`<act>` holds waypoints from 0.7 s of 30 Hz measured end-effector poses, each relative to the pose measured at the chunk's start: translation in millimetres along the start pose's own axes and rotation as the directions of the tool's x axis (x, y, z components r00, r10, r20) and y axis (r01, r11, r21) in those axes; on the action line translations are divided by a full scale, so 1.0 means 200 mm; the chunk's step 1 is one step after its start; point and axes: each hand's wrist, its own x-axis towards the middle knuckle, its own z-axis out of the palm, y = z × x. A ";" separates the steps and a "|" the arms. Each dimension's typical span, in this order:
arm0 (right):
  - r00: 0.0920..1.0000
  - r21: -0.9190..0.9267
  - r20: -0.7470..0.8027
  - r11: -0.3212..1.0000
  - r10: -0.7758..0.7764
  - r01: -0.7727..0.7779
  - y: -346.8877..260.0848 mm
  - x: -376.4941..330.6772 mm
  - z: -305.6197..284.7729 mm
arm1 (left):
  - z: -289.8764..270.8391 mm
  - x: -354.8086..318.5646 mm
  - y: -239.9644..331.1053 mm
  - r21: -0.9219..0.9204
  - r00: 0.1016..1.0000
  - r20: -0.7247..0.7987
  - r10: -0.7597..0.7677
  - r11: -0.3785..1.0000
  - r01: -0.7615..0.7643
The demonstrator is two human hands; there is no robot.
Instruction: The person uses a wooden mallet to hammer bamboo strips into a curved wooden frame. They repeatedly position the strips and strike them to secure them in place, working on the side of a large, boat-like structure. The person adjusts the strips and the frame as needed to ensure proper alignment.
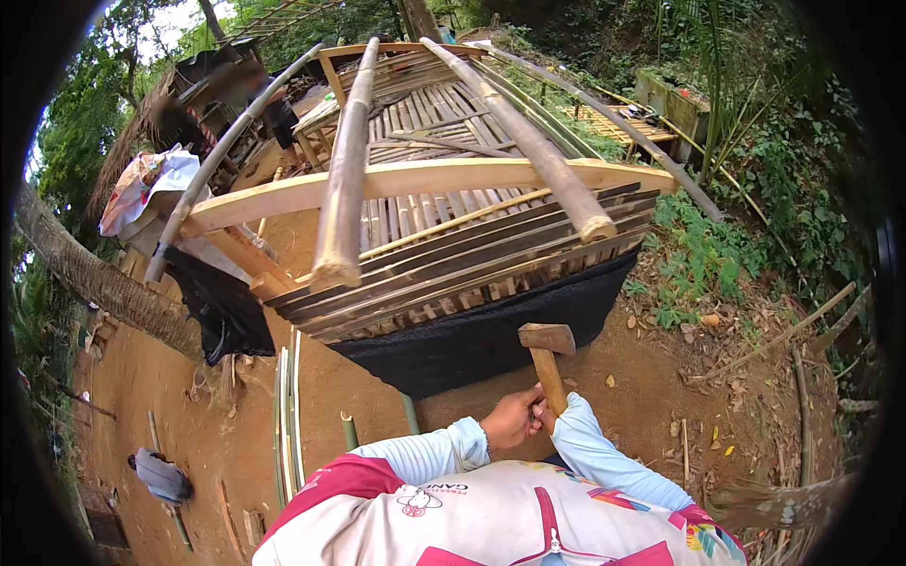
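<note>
Head view: left hand (512, 418) grips a wooden mallet (547, 354) above bare dirt ground (651, 377), right hand hidden.

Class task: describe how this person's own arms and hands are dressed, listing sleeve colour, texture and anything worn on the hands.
Both forearms wear pale blue, finely ribbed long sleeves ending at the wrists. The left hand is bare, without a glove; the right hand is mostly hidden behind it. The sleeves emerge from a white top with pink-red panels and small printed emblems.
</note>
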 end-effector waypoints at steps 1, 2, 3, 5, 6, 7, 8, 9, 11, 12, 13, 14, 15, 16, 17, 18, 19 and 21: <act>0.999 -0.048 -0.029 0.999 0.015 -0.016 -0.02 -0.01 -0.11 | 0.08 0.07 -0.02 -0.018 1.000 -0.005 -0.011 1.000 0.010; 0.998 -0.095 -0.058 0.995 0.029 -0.034 -0.05 -0.01 -0.22 | 0.17 0.15 -0.02 -0.034 1.000 -0.009 -0.022 0.999 0.022; 0.995 -0.130 -0.085 0.990 0.052 -0.062 -0.07 -0.02 -0.31 | 0.25 0.21 -0.05 -0.049 0.999 -0.026 -0.042 0.998 0.041; 0.988 -0.108 -0.137 0.991 0.066 -0.081 -0.14 -0.03 -0.49 | 0.37 0.35 -0.11 -0.106 0.999 -0.030 -0.016 0.994 0.013; 0.984 -0.063 -0.173 0.997 0.041 -0.052 -0.16 -0.04 -0.56 | 0.44 0.42 -0.14 -0.131 0.999 -0.037 -0.003 0.991 -0.002; 0.977 -0.028 -0.215 0.999 0.010 -0.017 -0.17 -0.05 -0.63 | 0.52 0.46 -0.14 -0.101 1.000 -0.021 0.004 0.995 -0.006; 0.971 -0.030 -0.231 0.998 -0.059 0.053 -0.13 -0.05 -0.70 | 0.59 0.47 -0.12 -0.072 1.000 -0.006 0.012 0.997 -0.012; 0.963 -0.033 -0.235 0.991 -0.136 0.132 -0.09 -0.02 -0.75 | 0.66 0.49 -0.10 -0.044 0.999 0.003 0.033 0.998 -0.033; 0.950 0.036 -0.252 0.979 -0.183 0.198 -0.05 -0.01 -0.85 | 0.75 0.52 -0.11 -0.075 0.999 -0.039 0.015 0.997 -0.018; 0.952 0.108 -0.259 0.975 -0.161 0.194 -0.08 -0.01 -0.87 | 0.79 0.52 -0.09 -0.087 0.999 -0.047 0.005 0.996 -0.009; 0.955 0.179 -0.263 0.965 -0.139 0.190 -0.10 -0.01 -0.90 | 0.80 0.52 -0.09 -0.099 0.998 -0.057 -0.004 0.995 -0.001; 0.924 0.048 -0.313 0.968 -0.221 0.247 -0.03 0.01 -0.92 | 0.81 0.51 -0.11 -0.100 1.000 -0.019 -0.022 0.995 0.020; 0.915 0.047 -0.331 0.964 -0.231 0.261 -0.01 0.03 -0.94 | 0.82 0.52 -0.10 -0.076 1.000 0.004 -0.004 0.997 0.005; 0.905 0.046 -0.349 0.961 -0.241 0.274 0.00 0.03 -0.95 | 0.82 0.52 -0.10 -0.051 1.000 0.027 0.013 0.999 -0.012; 0.896 0.045 -0.366 0.957 -0.251 0.287 0.00 0.04 -0.95 | 0.83 0.51 -0.10 -0.028 0.998 0.050 0.031 0.999 -0.030; 0.892 0.068 -0.380 0.954 -0.246 0.292 0.00 0.04 -0.96 | 0.84 0.51 -0.09 -0.042 0.998 0.053 0.043 0.998 -0.041; 0.888 0.090 -0.392 0.951 -0.239 0.296 -0.01 0.05 -0.96 | 0.86 0.51 -0.09 -0.056 0.997 0.056 0.056 0.997 -0.053; 0.893 0.129 -0.398 0.951 -0.209 0.280 -0.02 0.07 -0.95 | 0.86 0.51 -0.07 -0.072 0.994 0.074 0.085 0.994 -0.080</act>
